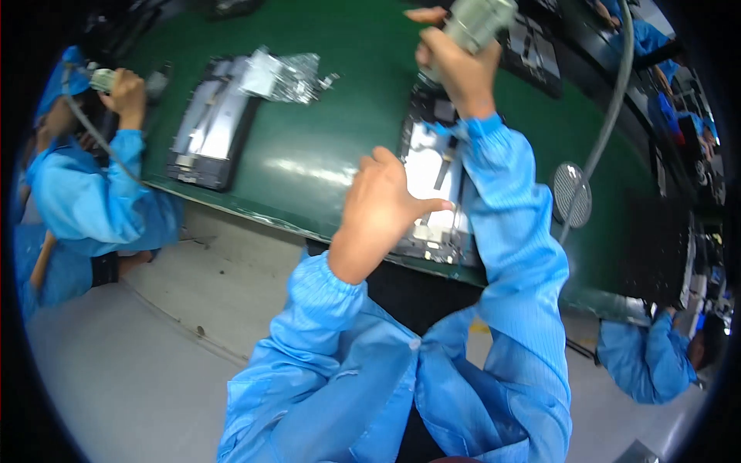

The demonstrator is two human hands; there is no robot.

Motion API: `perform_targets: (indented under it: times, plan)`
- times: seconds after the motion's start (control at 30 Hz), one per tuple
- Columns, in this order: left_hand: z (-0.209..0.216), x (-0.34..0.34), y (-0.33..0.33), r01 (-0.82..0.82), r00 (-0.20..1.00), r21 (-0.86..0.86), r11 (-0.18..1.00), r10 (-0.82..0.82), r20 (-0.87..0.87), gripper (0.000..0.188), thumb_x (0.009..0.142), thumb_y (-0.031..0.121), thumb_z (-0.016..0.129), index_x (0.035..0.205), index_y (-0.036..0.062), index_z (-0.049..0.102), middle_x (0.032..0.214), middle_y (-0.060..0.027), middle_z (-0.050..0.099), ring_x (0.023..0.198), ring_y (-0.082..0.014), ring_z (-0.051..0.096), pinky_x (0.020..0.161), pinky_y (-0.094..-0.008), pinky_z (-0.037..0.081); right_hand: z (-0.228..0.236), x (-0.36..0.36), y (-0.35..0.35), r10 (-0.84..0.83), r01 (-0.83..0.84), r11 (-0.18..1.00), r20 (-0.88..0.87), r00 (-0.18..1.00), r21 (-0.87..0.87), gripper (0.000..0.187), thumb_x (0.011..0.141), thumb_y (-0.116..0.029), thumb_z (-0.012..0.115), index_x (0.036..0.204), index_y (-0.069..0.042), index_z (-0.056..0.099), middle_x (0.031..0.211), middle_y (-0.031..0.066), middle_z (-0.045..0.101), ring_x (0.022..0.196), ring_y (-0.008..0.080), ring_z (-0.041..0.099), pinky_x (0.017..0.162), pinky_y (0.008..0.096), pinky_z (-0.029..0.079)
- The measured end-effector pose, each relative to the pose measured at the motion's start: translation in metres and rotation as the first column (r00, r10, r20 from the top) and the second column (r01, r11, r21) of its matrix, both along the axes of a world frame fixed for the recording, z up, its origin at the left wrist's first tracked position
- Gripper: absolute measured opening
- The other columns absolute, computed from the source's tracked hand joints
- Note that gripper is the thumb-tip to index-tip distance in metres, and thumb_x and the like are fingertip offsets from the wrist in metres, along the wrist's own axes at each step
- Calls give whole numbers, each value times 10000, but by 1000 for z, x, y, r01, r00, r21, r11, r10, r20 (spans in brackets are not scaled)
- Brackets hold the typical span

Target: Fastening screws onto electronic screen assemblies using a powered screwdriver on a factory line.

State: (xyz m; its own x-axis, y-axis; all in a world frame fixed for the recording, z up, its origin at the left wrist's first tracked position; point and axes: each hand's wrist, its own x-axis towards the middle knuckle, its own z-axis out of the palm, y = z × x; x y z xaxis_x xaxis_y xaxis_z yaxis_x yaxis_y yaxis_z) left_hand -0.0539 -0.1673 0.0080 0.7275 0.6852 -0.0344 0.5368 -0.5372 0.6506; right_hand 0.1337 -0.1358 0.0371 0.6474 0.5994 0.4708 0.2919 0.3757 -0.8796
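Observation:
My right hand is wrapped round a pale grey-green electric screwdriver, blurred by motion. It is above the far end of an opened, tablet-like device with a black frame and a bright silver inner panel. My left hand holds nothing. Its thumb reaches out over the device's near part, while the other fingers are at the left edge, partly bent. Whether that hand touches the device I cannot tell. The right sleeve hides some of the device's right side.
Farther left on the green table lies a second opened device, with crumpled clear plastic bags at its corner. A round perforated disc and a hanging grey cable are at right. Another person's hand works at left.

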Motion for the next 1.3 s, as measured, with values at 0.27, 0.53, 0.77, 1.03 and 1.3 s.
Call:
perform_targets:
  times: [0.27, 0.53, 0.77, 1.03, 1.3]
  plan:
    - [-13, -5, -2, 18, 974, -332, 943, 58, 217, 813, 806, 435, 832, 1170, -158, 411, 1057, -261, 629, 950, -278, 661, 826, -369, 535, 40, 39, -121, -174, 176, 984, -47, 984, 42, 236, 847, 16, 610, 1077, 30, 663, 962, 131, 716, 535, 104, 554, 498, 262, 448]
    - [16, 93, 142, 140, 866, -616, 775, 206, 456, 496, 930, 340, 719, 1182, -63, 577, 833, -46, 615, 707, -111, 562, 590, -266, 468, 41, 55, -229, -337, 337, 936, 23, 941, -97, 309, 866, 13, 625, 1171, 60, 638, 1083, 153, 710, 519, 65, 504, 490, 222, 415]
    - [-57, 216, 345, -9, 893, -562, 827, 260, 368, 406, 955, 378, 688, 1011, -23, 656, 863, -46, 647, 740, -145, 583, 663, -327, 490, 20, 69, -229, -335, 338, 930, 42, 941, -146, 293, 885, 37, 632, 1176, 2, 634, 1045, 106, 718, 580, 49, 552, 499, 211, 452]
    - [-51, 300, 306, -313, 940, 693, 649, 109, 323, 331, 857, 294, 641, 1091, 65, 693, 1130, -208, 671, 1131, -399, 594, 861, -539, 495, 18, 76, -234, -346, 348, 923, 45, 937, -162, 302, 785, 47, 626, 1082, 9, 662, 919, 86, 703, 677, 112, 631, 604, 262, 509]
    - [-37, 414, 170, 75, 972, -292, 953, -136, -193, 945, 646, 507, 920, 1271, -124, 599, 1334, -273, 586, 1306, -366, 507, 1094, -476, 386, 13, 91, -238, -434, 444, 892, 114, 894, -84, 264, 750, -7, 672, 1013, 0, 699, 846, 113, 706, 736, 212, 696, 691, 314, 541]
